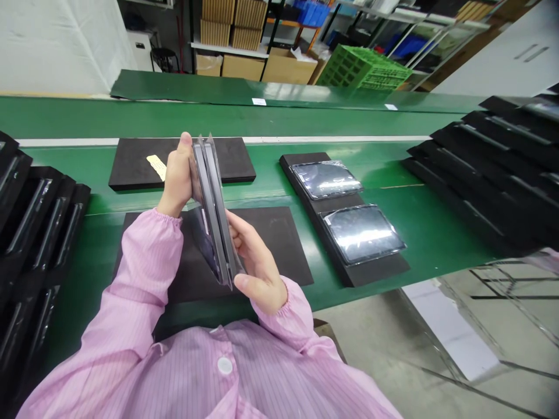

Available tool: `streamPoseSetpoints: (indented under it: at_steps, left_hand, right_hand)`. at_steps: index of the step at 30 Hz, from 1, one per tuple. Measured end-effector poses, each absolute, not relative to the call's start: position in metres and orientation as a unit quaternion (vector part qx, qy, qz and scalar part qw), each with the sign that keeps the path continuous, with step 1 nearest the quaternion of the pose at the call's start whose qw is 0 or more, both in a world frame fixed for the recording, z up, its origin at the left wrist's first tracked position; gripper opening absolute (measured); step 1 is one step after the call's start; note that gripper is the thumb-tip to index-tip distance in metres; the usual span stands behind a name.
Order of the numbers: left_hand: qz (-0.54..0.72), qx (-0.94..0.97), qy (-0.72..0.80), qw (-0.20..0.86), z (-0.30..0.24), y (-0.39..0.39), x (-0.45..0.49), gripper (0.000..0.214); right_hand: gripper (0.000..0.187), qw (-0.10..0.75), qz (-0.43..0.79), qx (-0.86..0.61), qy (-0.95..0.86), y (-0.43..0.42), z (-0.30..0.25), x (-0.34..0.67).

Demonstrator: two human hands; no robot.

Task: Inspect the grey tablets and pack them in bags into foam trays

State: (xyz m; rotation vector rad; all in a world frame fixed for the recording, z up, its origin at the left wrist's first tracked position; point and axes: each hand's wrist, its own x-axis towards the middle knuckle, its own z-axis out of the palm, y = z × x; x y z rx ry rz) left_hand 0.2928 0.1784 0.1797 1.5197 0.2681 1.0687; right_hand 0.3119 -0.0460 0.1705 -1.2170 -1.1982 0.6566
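Two flat tablets (217, 227) are held together face to face, seen almost edge-on, with clear film sticking out at their ends. My left hand (177, 174) is closed round their far left side, thumb up. At the near right end my right hand (258, 262) grips them between thumb and fingers. Below them lies a black foam mat (275, 244) on the green bench. Another black foam slab (238, 160) lies behind, with a cream paper strip (157, 167) on it. Right of my hands, two film-covered tablets (326, 178) rest on a black foam board (310, 203).
Black foam trays (43, 221) holding tablets are stacked at the left, and more trays (493, 174) lean at the right end of the green bench (419, 221). Behind the bench stand a green crate (364, 67), cardboard boxes (288, 66) and shelving.
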Motion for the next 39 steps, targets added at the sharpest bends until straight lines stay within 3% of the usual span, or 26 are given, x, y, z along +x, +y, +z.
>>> streamPoseSetpoints:
  at_steps: [18,39]
  left_hand:
    - [0.437,0.630,0.128,0.629,0.182,0.175,0.288,0.073]
    - [0.435,0.607,0.094,0.658,0.189,0.170,0.294,0.079]
  right_hand:
    - [0.071,0.671,0.311,-0.431,-0.517,-0.040,0.172,0.306]
    - [0.074,0.679,0.329,-0.419,-0.505,-0.038,0.175,0.304]
